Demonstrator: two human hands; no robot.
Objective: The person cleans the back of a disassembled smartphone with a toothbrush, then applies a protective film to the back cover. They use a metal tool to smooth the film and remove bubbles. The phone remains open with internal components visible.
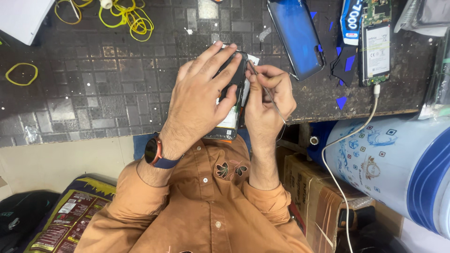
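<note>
Opened phone [233, 100] — held at the edge of the dark tiled worktop [93, 98], left hand [204, 93] wrapped over it, fingers clasping its top. Right hand [267, 100] pinches a thin metal pick [267, 91] at the phone's side seam; best kept shallow and steady, by my judgement. Nearby: blue back cover [296, 37], second opened phone [376, 42] on a white cable [361, 126], yellow rubber bands [129, 16] — none obstructing.
</note>
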